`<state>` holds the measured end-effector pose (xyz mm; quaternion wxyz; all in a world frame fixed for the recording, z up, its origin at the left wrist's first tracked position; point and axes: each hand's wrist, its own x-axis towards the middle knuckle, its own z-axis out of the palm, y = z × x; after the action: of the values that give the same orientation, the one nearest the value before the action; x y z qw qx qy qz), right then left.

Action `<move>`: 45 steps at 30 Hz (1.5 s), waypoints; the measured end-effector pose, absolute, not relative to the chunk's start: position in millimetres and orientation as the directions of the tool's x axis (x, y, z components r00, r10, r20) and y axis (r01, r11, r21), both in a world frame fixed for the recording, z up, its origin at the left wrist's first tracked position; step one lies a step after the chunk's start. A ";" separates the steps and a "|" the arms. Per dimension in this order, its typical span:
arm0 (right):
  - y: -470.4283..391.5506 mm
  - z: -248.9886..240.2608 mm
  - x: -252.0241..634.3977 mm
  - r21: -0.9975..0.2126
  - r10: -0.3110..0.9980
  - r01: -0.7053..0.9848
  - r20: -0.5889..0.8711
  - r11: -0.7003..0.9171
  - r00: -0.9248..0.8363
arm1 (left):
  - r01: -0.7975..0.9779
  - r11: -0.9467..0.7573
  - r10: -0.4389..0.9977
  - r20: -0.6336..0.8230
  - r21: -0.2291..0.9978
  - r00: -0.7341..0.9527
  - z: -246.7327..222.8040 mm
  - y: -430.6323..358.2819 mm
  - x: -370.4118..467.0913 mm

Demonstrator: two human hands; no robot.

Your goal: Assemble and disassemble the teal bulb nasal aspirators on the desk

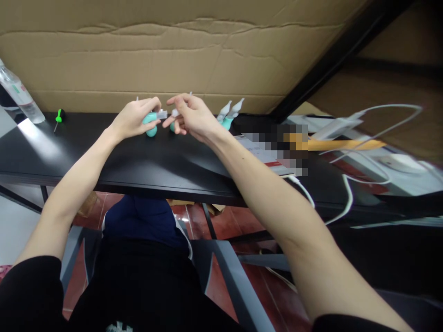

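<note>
My left hand (136, 119) is closed around a teal bulb syringe (151, 131), whose clear neck (161, 114) points right. Just across from that neck, my right hand (191, 115) pinches a small translucent white piece (175, 112), with a narrow gap between the two. Some right fingers are stretched out. Partly hidden behind the right hand is another bit of teal (172, 127). To its right stand two teal bulbs with translucent tapered tips, one tip (224, 110) beside the other tip (237, 108); the forearm covers part of them.
A water bottle (21, 94) and a green-handled screwdriver (59, 117) are on the left of the black table (138, 159). Cardboard (155, 60) rises behind. At right lie a printed box (258, 146), an orange strip (346, 145) and white cables (349, 198).
</note>
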<state>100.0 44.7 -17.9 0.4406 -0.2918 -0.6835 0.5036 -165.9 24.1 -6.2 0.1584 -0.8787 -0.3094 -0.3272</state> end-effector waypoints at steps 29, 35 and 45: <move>44.7 -41.0 91.8 -0.462 0.631 0.462 0.700 0.757 -0.335 | 0.645 -0.736 0.345 0.707 -0.204 0.617 -30.8 18.2 -147.2; 39.4 -39.3 86.4 -0.507 0.622 0.378 0.718 0.775 -0.313 | 0.624 -0.737 0.292 0.712 -0.258 0.639 -29.5 17.7 -145.7; 29.4 -31.5 80.7 -0.639 0.674 0.230 0.647 0.734 -0.357 | 0.644 -0.737 0.338 0.715 -0.204 0.612 -22.6 9.5 -138.9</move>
<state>80.7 29.4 -31.5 0.4899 -0.2853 -0.7920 0.2267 -138.9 9.5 -22.6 0.2271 -0.8687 -0.2827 -0.3376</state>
